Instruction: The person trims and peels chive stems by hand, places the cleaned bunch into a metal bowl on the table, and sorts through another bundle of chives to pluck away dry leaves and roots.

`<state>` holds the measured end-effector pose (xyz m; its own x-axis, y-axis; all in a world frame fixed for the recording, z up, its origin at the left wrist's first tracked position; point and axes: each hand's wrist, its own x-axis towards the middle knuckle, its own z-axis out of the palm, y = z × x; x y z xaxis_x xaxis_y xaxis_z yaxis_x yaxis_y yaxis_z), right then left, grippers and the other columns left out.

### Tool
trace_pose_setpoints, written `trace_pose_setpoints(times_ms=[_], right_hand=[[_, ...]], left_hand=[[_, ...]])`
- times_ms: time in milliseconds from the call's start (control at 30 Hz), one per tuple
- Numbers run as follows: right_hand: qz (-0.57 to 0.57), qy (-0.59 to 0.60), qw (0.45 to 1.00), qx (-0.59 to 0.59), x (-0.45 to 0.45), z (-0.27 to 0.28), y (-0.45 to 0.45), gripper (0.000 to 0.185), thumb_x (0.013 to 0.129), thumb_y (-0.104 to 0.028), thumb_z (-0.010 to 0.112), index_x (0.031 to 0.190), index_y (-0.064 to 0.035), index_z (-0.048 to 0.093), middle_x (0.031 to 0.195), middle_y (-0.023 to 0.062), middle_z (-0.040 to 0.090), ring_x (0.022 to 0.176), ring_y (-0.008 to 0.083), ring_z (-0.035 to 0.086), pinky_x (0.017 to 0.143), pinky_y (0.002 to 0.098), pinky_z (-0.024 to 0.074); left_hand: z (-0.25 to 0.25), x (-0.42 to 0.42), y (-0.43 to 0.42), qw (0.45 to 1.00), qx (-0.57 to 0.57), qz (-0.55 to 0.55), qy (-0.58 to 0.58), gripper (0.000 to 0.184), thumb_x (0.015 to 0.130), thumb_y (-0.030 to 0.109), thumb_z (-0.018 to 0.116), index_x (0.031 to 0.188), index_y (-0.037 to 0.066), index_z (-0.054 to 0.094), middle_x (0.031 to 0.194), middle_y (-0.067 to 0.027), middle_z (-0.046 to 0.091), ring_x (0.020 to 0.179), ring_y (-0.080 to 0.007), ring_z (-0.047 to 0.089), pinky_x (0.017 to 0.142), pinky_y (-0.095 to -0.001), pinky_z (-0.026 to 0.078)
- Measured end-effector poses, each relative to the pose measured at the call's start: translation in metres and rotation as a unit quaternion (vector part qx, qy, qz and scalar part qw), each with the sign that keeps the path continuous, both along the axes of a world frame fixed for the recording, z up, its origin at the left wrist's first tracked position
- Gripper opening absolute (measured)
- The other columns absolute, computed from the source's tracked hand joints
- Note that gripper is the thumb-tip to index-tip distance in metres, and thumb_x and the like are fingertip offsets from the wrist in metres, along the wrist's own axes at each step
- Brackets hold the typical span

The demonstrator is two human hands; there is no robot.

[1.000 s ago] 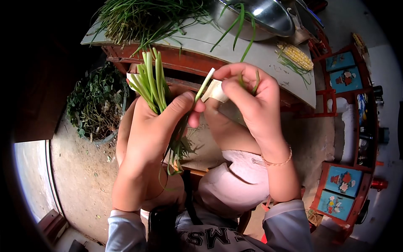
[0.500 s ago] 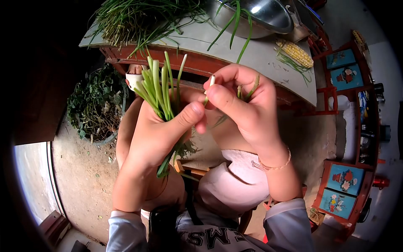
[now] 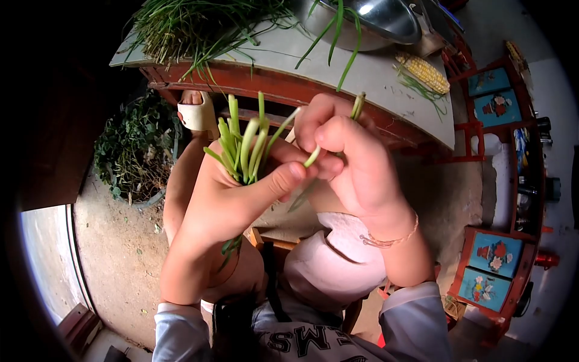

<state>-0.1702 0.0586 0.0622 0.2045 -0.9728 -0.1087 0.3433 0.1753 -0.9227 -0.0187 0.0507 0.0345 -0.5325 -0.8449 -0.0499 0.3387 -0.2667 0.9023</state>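
Observation:
My left hand (image 3: pixel 223 202) is wrapped round a bunch of garlic chives (image 3: pixel 246 148), their pale cut-looking ends pointing up and their green leaves hanging below the fist. Its thumb and fingertips also pinch a single chive stalk (image 3: pixel 312 158) that stands apart from the bunch. Curled fingers of my right hand (image 3: pixel 365 160) close on the upper part of this same stalk, so the two hands nearly touch. More thin stalk pieces (image 3: pixel 358 106) stick up from the right fist. What lies inside that fist is hidden.
On the table (image 3: pixel 289 66) ahead lie a heap of chives (image 3: pixel 199 30), a steel bowl (image 3: pixel 386 27) with leaves over its rim and a corn cob (image 3: pixel 425 73). A basin of leafy greens (image 3: pixel 136 151) stands on the floor at left. Red cabinets (image 3: pixel 494 256) line the right.
My right hand has turned and curled its fingers inward on the stalk. The bunch in my left hand has shifted slightly right and down, tilting a little.

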Motion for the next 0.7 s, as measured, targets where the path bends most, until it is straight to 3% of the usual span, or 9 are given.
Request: trace_pose_setpoints(times_ms=[67,133,200,233,333,533,567,600,700], right_hand=[[0.014,-0.053,0.994,0.097,0.003,-0.001,0.001,0.018,0.075,-0.018,0.047,0.062,-0.0058,0.049,0.057,-0.0011,0.045,0.049,0.0051,0.039,0.044,0.0172,0.0285],[0.019,-0.054,0.993,0.108,0.001,-0.004,-0.001,0.023,0.075,-0.023,0.047,0.06,-0.0057,0.048,0.054,-0.0029,0.043,0.047,0.0044,0.037,0.043,0.0162,0.0271],[0.023,-0.081,0.985,0.153,-0.002,-0.008,-0.001,0.025,0.075,-0.025,0.05,0.059,-0.006,0.049,0.053,-0.0039,0.042,0.046,0.0036,0.037,0.043,0.0157,0.0262],[-0.02,-0.044,0.987,0.156,-0.001,-0.007,0.0,0.025,0.076,-0.025,0.051,0.059,-0.0061,0.05,0.054,-0.0041,0.042,0.045,0.0025,0.035,0.042,0.0162,0.0263],[-0.096,0.083,0.989,0.082,0.004,-0.001,0.0,0.022,0.078,-0.022,0.051,0.066,-0.0045,0.055,0.057,-0.0035,0.045,0.044,0.0014,0.033,0.041,0.0161,0.0252],[-0.038,0.024,0.999,0.019,-0.005,-0.004,-0.001,0.018,0.078,-0.014,0.048,0.082,0.0007,0.058,0.067,-0.0015,0.052,0.044,0.0004,0.03,0.04,0.015,0.0214],[-0.006,-0.01,1.0,0.029,-0.01,-0.003,-0.003,0.017,0.078,-0.01,0.049,0.084,0.0035,0.057,0.067,0.0017,0.053,0.045,0.0028,0.039,0.041,0.0149,0.03],[-0.006,-0.01,1.0,0.029,-0.008,-0.001,-0.002,0.017,0.078,-0.01,0.049,0.084,0.0035,0.057,0.067,0.0017,0.053,0.045,0.0028,0.039,0.041,0.0149,0.03],[0.032,0.01,0.998,-0.046,0.0,0.004,0.0,0.013,0.081,-0.005,0.05,0.084,0.0073,0.053,0.065,0.0088,0.053,0.057,0.0158,0.056,0.052,0.0234,0.048]], left_hand=[[0.0,-0.001,0.003,1.0,-0.016,0.016,-0.017,0.005,0.075,0.0,0.059,0.079,-0.003,0.056,0.069,-0.0037,0.057,0.062,-0.0067,0.051,0.054,-0.0188,0.042],[-0.002,0.002,0.002,1.0,-0.003,-0.01,-0.004,0.005,0.074,-0.002,0.059,0.079,-0.002,0.056,0.071,-0.0037,0.058,0.064,-0.0066,0.052,0.057,-0.019,0.043],[-0.01,0.001,0.002,0.997,-0.065,0.015,-0.048,0.017,0.074,0.014,0.062,0.079,-0.001,0.054,0.07,-0.0078,0.057,0.051,-0.008,0.045,0.044,-0.0177,0.034],[-0.009,0.001,0.001,0.997,-0.066,0.015,-0.047,0.017,0.074,0.014,0.062,0.079,-0.001,0.054,0.07,-0.0078,0.057,0.051,-0.008,0.045,0.044,-0.0177,0.034],[-0.003,0.002,0.0,0.999,-0.032,-0.014,-0.026,0.019,0.076,0.016,0.059,0.079,-0.002,0.054,0.067,-0.0058,0.055,0.05,-0.0078,0.044,0.043,-0.0179,0.032],[0.003,0.003,-0.002,0.999,0.011,0.002,-0.032,0.019,0.079,0.017,0.054,0.081,-0.002,0.053,0.066,-0.0034,0.051,0.05,-0.0074,0.042,0.044,-0.018,0.031],[0.002,0.003,-0.002,0.999,0.01,0.001,-0.032,0.019,0.079,0.017,0.054,0.081,-0.002,0.053,0.066,-0.0034,0.051,0.05,-0.0074,0.042,0.044,-0.018,0.031],[0.001,0.003,-0.002,1.0,0.011,0.003,-0.026,0.019,0.08,0.017,0.054,0.082,-0.002,0.052,0.067,-0.0037,0.052,0.05,-0.0075,0.042,0.045,-0.018,0.032],[0.002,0.002,-0.002,1.0,0.017,0.011,-0.011,0.02,0.08,0.019,0.054,0.084,-0.001,0.052,0.069,-0.0043,0.052,0.05,-0.0078,0.042,0.045,-0.018,0.032]])
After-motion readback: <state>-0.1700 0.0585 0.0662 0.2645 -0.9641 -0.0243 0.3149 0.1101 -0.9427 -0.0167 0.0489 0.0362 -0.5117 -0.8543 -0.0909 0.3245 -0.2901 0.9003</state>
